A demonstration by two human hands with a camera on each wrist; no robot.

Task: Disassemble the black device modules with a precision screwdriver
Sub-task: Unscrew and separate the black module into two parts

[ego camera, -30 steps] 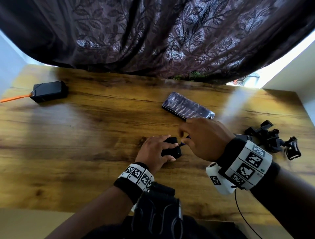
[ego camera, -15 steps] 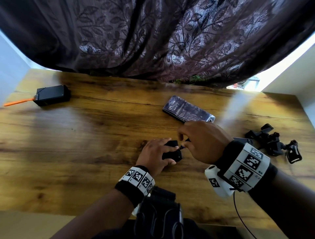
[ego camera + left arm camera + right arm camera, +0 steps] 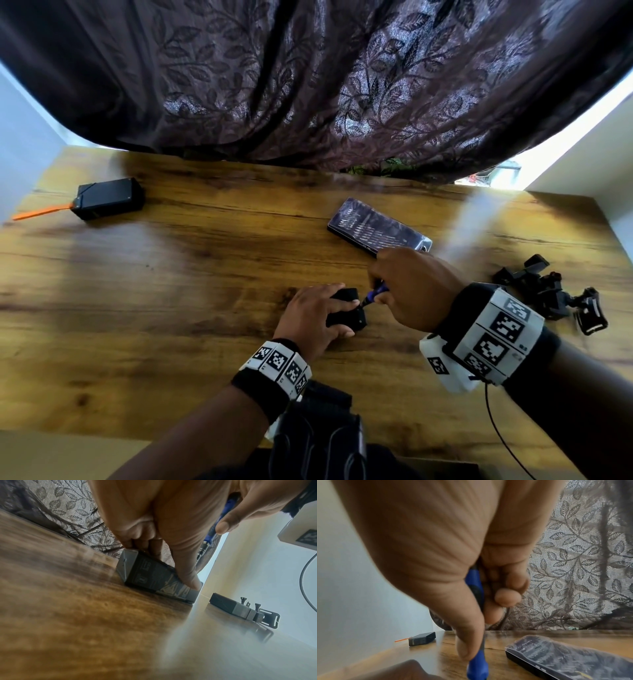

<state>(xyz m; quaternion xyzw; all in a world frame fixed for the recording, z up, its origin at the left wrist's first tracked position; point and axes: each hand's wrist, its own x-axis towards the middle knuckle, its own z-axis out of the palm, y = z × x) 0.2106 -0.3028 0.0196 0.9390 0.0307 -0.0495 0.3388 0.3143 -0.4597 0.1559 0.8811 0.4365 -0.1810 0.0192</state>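
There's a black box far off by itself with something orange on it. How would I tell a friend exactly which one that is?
Start at the wooden table and look to its far left corner, near the dark leaf-patterned curtain. The black box lies flat there, alone. Unlike the black module under the left hand, an orange strip sticks out of its left end, and nobody touches it.

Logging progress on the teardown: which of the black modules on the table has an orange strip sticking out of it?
The black module alone at the table's far left corner; the orange strip juts from its left end.
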